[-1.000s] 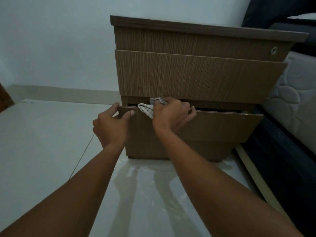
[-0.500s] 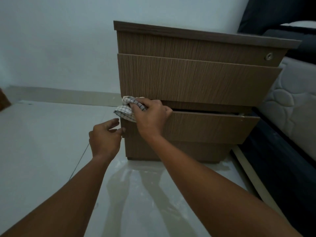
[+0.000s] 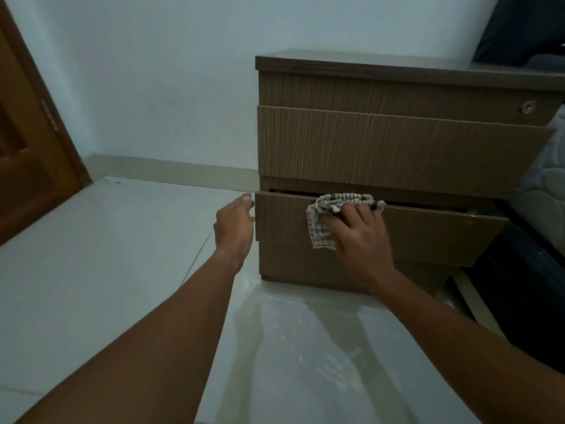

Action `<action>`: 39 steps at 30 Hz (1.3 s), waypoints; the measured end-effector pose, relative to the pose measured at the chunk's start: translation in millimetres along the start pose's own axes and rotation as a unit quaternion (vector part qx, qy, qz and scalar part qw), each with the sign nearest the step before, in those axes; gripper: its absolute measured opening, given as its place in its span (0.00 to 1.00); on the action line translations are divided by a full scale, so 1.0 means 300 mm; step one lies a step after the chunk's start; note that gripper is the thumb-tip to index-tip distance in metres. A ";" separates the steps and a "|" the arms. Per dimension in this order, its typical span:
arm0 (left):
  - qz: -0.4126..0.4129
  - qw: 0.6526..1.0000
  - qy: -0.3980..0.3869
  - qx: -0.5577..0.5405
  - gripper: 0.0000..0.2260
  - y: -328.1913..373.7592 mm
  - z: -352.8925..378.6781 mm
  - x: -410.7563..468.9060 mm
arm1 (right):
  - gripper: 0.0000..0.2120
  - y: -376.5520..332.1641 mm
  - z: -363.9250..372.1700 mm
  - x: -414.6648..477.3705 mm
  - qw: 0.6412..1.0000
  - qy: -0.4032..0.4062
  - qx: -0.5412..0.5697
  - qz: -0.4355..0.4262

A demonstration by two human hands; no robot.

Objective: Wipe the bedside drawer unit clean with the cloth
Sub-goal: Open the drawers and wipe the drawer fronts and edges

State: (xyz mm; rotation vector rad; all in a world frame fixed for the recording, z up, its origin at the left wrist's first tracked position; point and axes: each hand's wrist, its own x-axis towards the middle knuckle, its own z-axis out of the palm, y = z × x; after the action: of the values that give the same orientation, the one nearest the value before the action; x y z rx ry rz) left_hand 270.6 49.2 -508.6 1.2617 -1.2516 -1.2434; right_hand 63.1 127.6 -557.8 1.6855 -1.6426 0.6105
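A brown wood-grain bedside drawer unit (image 3: 397,142) stands on the floor with three drawer fronts. The bottom drawer (image 3: 434,237) is pulled out a little. My right hand (image 3: 357,240) presses a checked white cloth (image 3: 321,228) flat against the front of that bottom drawer, near its top edge. My left hand (image 3: 234,226) is at the drawer's left end, fingers loosely extended, its fingertips by the top left corner and holding nothing.
A bed with a quilted mattress (image 3: 547,182) and dark frame (image 3: 526,289) is close on the unit's right. A wooden door (image 3: 27,142) stands at the far left. The glossy tiled floor (image 3: 107,255) spreads in front and to the left.
My right hand slid the cloth from the drawer's top left corner down onto its front face and to the right. My left hand moved up beside the drawer's left end. The view shifted left.
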 end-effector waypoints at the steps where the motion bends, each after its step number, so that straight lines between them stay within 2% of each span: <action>1: 0.000 1.000 -0.010 0.004 0.14 0.006 0.010 -0.009 | 0.20 0.004 0.013 -0.016 1.000 -0.013 -0.003 -0.013; 3: -0.004 1.000 -0.021 0.000 0.18 0.006 0.019 -0.018 | 0.26 -0.023 0.044 -0.033 0.998 -0.037 0.007 -0.045; 6: -0.007 0.999 -0.034 -0.020 0.30 0.008 0.012 -0.014 | 0.32 -0.108 0.076 -0.001 0.988 -0.105 0.033 -0.109; 10: -0.003 0.992 -0.093 -0.080 0.29 0.009 -0.007 -0.002 | 0.31 -0.237 0.120 0.082 0.966 -0.171 0.046 -0.185; 12: 0.001 0.993 -0.077 -0.087 0.28 -0.001 -0.018 0.003 | 0.27 -0.276 0.150 0.085 0.953 -0.195 0.027 -0.230; 15: 0.040 0.998 -0.024 0.040 0.32 -0.010 -0.007 -0.006 | 0.20 -0.265 0.169 0.064 0.933 -0.206 -0.042 -0.291; 19: 0.108 0.966 0.052 0.230 0.28 -0.031 0.039 -0.062 | 0.09 -0.132 0.160 0.011 0.937 -0.189 -0.066 -0.285; 21: 0.120 0.948 0.054 0.291 0.31 -0.045 0.066 -0.073 | 0.06 -0.049 0.145 -0.031 0.943 -0.176 -0.074 -0.273; 25: 0.101 0.923 0.043 0.370 0.34 -0.059 0.142 -0.090 | 0.07 0.114 0.071 -0.121 0.944 -0.206 -0.089 -0.241; 31: 0.062 0.916 0.018 0.395 0.37 -0.058 0.261 -0.126 | 0.09 0.324 -0.076 -0.215 0.956 -0.259 -0.099 -0.092; 32: 0.066 0.910 -0.002 0.408 0.37 -0.060 0.284 -0.132 | 0.09 0.358 -0.093 -0.223 0.962 -0.254 -0.094 -0.045; 34: 0.083 0.896 -0.052 0.434 0.37 -0.059 0.342 -0.152 | 0.08 0.424 -0.123 -0.240 0.970 -0.213 -0.038 0.107; 36: 0.091 0.892 -0.094 0.432 0.37 -0.054 0.407 -0.171 | 0.07 0.468 -0.160 -0.242 0.938 -0.158 0.041 0.305; 37: 0.086 0.898 -0.105 0.419 0.38 -0.049 0.438 -0.181 | 0.09 0.486 -0.174 -0.237 0.905 -0.119 0.069 0.403; 39: 0.070 0.915 -0.105 0.384 0.39 -0.045 0.489 -0.197 | 0.11 0.514 -0.193 -0.221 0.813 -0.025 0.141 0.565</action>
State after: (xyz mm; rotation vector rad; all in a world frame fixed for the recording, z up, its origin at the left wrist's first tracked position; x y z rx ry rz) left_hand 126.9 114.2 -526.6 1.5573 -2.0740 -0.8025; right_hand -87.1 221.5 -546.2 0.6910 -2.6237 1.4101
